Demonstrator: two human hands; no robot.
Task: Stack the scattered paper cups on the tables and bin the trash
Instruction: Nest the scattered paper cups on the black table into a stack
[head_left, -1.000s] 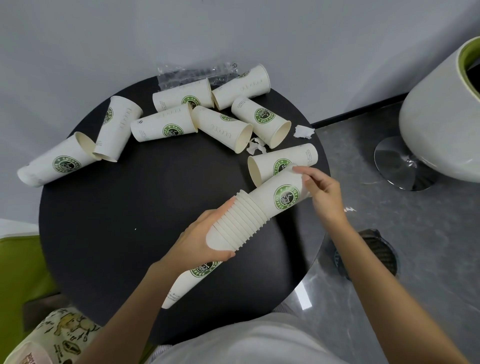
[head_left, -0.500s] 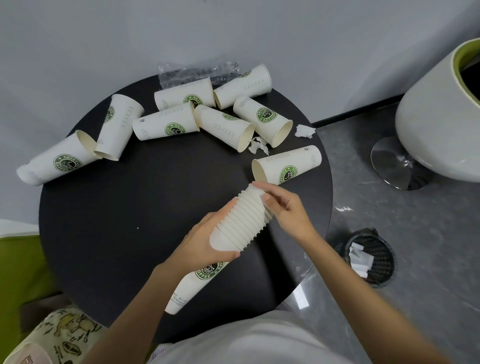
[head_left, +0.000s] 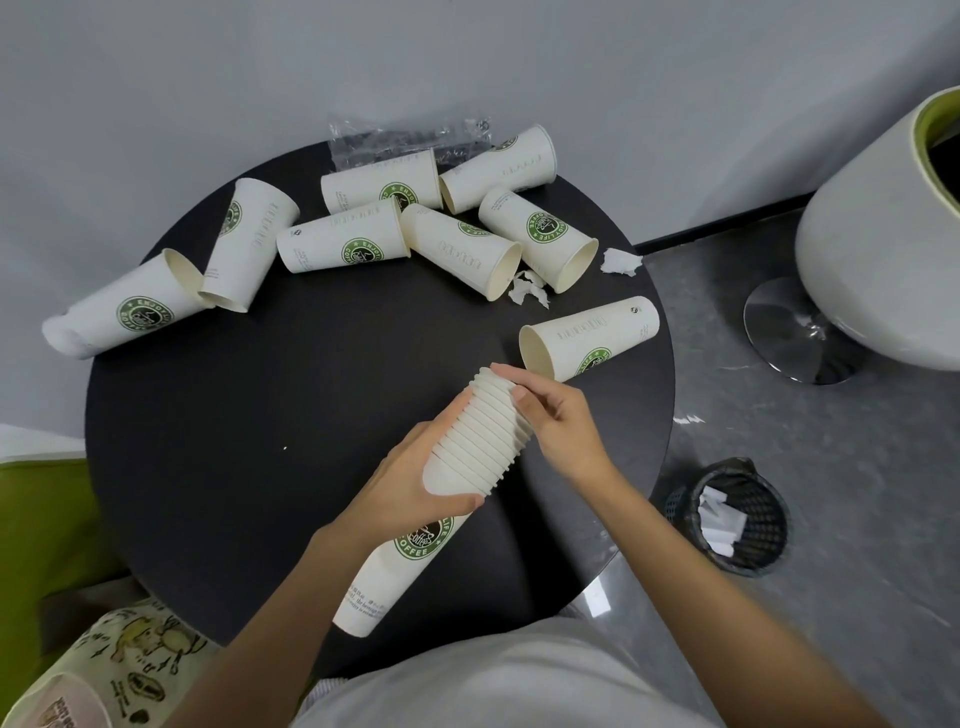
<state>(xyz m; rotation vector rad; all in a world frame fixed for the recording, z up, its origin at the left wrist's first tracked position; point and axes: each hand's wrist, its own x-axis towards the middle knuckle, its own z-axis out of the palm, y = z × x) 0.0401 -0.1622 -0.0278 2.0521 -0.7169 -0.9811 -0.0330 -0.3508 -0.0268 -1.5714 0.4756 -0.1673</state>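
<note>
The nested stack of white paper cups with green logos (head_left: 480, 434) is held tilted over the near-right part of the round black desk (head_left: 249, 415). The left hand (head_left: 415, 483) wraps its ribbed middle, and the right hand (head_left: 558, 415) curls fingers and thumb over the top rims. The stack looks light and thin-walled, probably easy to crush, so it is best gripped gently at the stiffer rolled rims. The nearest loose white paper cup (head_left: 592, 338) lies on its side by the right edge.
</note>
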